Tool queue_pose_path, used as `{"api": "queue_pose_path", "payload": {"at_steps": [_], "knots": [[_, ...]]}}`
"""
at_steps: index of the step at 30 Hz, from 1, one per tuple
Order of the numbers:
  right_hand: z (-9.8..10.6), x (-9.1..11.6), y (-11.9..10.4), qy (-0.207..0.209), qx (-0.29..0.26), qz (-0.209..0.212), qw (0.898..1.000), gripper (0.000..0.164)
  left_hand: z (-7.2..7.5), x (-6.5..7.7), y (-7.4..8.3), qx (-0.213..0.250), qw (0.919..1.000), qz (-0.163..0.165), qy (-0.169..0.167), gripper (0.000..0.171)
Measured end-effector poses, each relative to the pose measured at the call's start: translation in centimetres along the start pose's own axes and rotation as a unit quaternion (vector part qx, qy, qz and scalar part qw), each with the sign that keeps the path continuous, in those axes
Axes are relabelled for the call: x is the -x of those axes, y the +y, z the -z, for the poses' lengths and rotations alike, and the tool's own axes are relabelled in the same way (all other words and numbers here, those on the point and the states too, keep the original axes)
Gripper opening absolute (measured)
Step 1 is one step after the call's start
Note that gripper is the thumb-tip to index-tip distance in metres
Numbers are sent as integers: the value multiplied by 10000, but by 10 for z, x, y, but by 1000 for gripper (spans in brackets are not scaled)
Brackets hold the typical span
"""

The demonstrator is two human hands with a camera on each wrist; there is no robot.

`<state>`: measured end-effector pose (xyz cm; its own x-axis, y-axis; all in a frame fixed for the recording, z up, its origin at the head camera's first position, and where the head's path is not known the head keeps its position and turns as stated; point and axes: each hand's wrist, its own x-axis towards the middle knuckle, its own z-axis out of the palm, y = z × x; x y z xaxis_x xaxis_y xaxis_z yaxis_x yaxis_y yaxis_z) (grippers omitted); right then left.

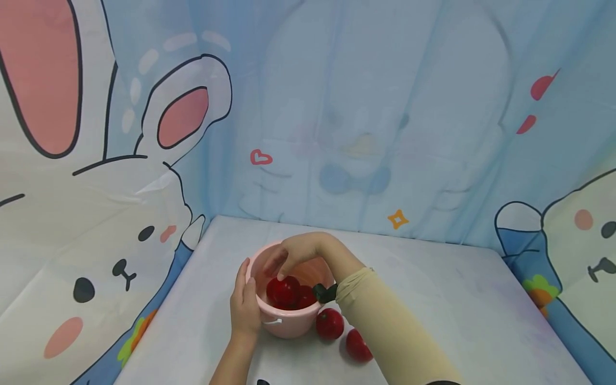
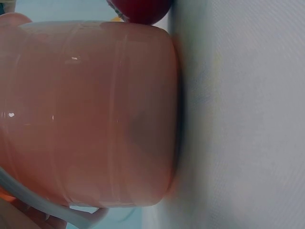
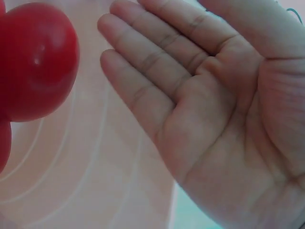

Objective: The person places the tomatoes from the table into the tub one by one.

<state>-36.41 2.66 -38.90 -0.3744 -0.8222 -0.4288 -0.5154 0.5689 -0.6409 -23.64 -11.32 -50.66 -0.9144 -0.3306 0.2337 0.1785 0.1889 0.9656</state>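
A pink bucket point(image 1: 289, 323) with a white handle point(image 2: 52, 207) stands upright on the table. Along its left outer side rests my left hand point(image 1: 245, 310), fingers fairly straight and touching near the rim. My right hand point(image 1: 300, 254) reaches over the rim into the bucket, above several shiny red round fruits point(image 1: 286, 291) that look like apples. In the right wrist view the palm point(image 3: 214, 124) faces the camera with fingers extended, a gap separating them from the nearest red fruit point(image 3: 38, 62). Nothing lies in that palm.
Two more red fruits are outside the bucket: one point(image 1: 329, 324) close by its right front, another point(image 1: 358, 346) partly behind the right sleeve point(image 1: 394, 326). A white cloth covers the table point(image 1: 433, 289). Blue curtains point(image 1: 361, 107) with cartoon animals enclose the back and sides.
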Motion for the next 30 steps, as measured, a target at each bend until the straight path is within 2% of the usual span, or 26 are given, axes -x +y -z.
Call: {"api": "queue_pose_path", "payload": {"at_steps": [4,8,11,16,21,26,28,30], "knots": [[6,11,-2,129,93,200,9997,42,0,0,0,-20,10000,-73,-9,43],[13,32,-2,402,-38,465,9981,48,0,1,-1,1,9999,-103,10,43],[14,57,-2,865,-165,530,9947,50,0,1,-1,21,9999,-101,17,44],[8,98,11,1773,-314,294,9832,51,-1,2,0,49,9998,-189,-5,45],[-9,130,50,2426,-469,-63,9690,53,0,2,1,10,9998,-204,43,44],[-39,156,80,2860,-608,-382,9555,54,0,2,1,25,9998,-172,20,45],[-52,165,88,3017,-669,-441,9500,54,0,2,1,46,9999,-143,-13,45],[-65,172,94,3149,-817,-292,9451,55,0,3,2,57,10000,-62,-20,45]]}}
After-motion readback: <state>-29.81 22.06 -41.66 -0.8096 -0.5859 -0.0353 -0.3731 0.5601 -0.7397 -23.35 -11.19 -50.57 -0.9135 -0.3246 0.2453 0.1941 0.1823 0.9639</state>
